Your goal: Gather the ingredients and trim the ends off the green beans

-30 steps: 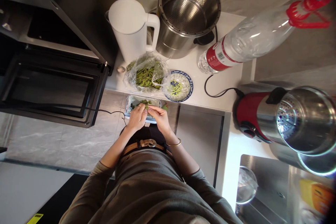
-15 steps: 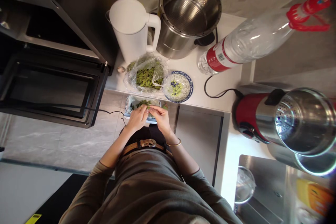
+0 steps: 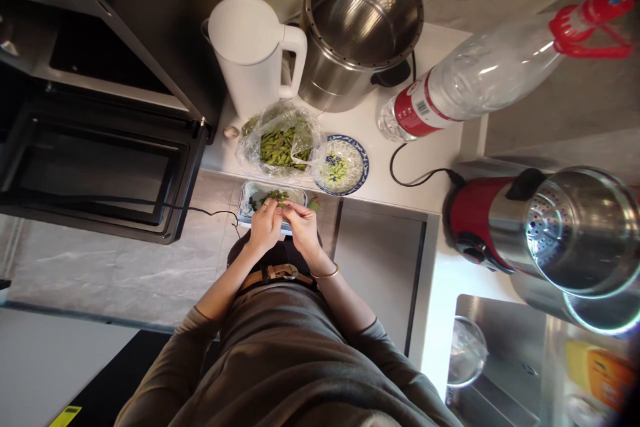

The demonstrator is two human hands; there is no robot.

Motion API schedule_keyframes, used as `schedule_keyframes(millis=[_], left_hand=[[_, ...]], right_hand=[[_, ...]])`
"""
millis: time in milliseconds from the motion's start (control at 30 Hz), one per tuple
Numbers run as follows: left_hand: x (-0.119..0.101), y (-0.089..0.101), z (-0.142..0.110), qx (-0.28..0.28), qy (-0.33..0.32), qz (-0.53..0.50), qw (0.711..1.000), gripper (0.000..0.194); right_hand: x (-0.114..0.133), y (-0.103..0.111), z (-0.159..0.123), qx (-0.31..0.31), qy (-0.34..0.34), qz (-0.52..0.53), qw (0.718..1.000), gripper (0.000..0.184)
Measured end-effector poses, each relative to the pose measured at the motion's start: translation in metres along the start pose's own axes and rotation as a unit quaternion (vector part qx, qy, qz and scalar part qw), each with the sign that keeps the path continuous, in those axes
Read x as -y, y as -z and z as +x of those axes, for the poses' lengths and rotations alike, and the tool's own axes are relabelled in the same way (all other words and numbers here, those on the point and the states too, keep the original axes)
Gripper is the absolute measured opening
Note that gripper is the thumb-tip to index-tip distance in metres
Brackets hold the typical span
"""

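Observation:
My left hand [image 3: 267, 223] and my right hand [image 3: 302, 225] meet fingertip to fingertip in front of my waist. Both are closed in a pinch on a small green edamame pod, mostly hidden by the fingers. Beneath them is a lined bin [image 3: 246, 203], with green pod shells [image 3: 270, 197] inside. On the counter beyond, a clear plastic bag [image 3: 247, 155] lies open around many edamame pods [image 3: 280, 147]. Touching the bag's right side is a blue-rimmed plate [image 3: 361, 177] that carries shelled green beans [image 3: 339, 170].
Behind the bag stand a white pitcher [image 3: 247, 47] and a steel pot [image 3: 335, 83]. A large water bottle [image 3: 450, 97] with a red cap is further right. A red and steel appliance [image 3: 480, 213] sits near the sink [image 3: 505, 347]. At left, an oven door [image 3: 100, 173] hangs open.
My right hand has shifted slightly left and turned, its fingers drawing closer to the left hand's fingertips. The bag, plate and bin stay where they were.

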State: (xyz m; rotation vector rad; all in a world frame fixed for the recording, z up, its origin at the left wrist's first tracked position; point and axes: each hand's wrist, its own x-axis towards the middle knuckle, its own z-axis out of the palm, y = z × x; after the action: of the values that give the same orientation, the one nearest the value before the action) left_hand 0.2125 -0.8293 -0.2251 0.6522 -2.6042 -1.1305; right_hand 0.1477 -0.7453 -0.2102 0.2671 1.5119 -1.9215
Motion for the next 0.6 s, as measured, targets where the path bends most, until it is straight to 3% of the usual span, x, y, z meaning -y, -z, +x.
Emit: schedule_keyframes(millis=[400, 600], left_hand=[[-0.009, -0.002, 0.002, -0.094, 0.027, -0.096, 0.991, 0.034], [-0.012, 0.003, 0.010, -0.071, 0.010, -0.104, 0.992, 0.041]], right_hand=[[-0.001, -0.010, -0.007, -0.001, 0.009, 0.016, 1.000, 0.020], [0.009, -0.006, -0.007, 0.025, 0.019, 0.035, 0.999, 0.021]])
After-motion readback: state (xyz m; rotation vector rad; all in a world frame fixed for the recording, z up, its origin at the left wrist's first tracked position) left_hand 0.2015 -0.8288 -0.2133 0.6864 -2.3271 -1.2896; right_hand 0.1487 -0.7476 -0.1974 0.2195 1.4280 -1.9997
